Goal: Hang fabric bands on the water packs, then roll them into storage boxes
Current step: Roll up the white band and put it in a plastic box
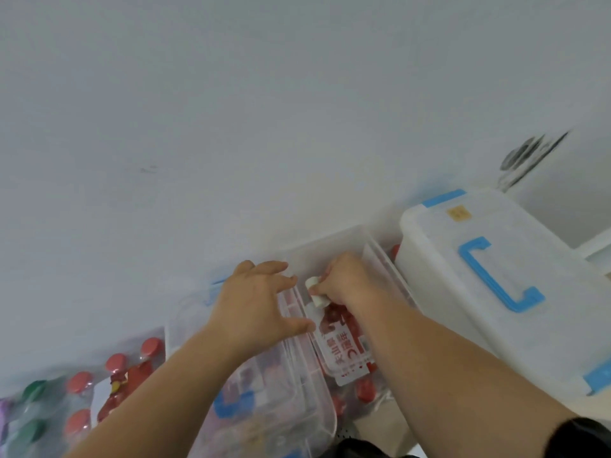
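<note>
Head view gives me both forearms reaching forward over a row of clear containers against a pale wall (231, 110). My right hand (345, 280) is curled tight around the neck of a red-printed water pack (345, 347), pinching it just where a small white piece (314, 290) sits; I cannot tell whether that piece is the cap or a fabric band. The pack hangs neck-up and slightly tilted inside the open storage box (373, 256), its bottom edge low among other red items, so I judge it is being lowered or settled into place by the neck to keep it upright. My left hand (258, 302) is spread wide, fingers straight and holding nothing, thumb pressed at the edge where the neighbouring clear box (185, 322) meets the open one, probably to brace the containers. To the right stands a lidded box (463, 259) with a blue handle (499, 276), touching or just beside the open one. Red-capped bottles (115, 363) lie at lower left, well apart from both hands.
</note>
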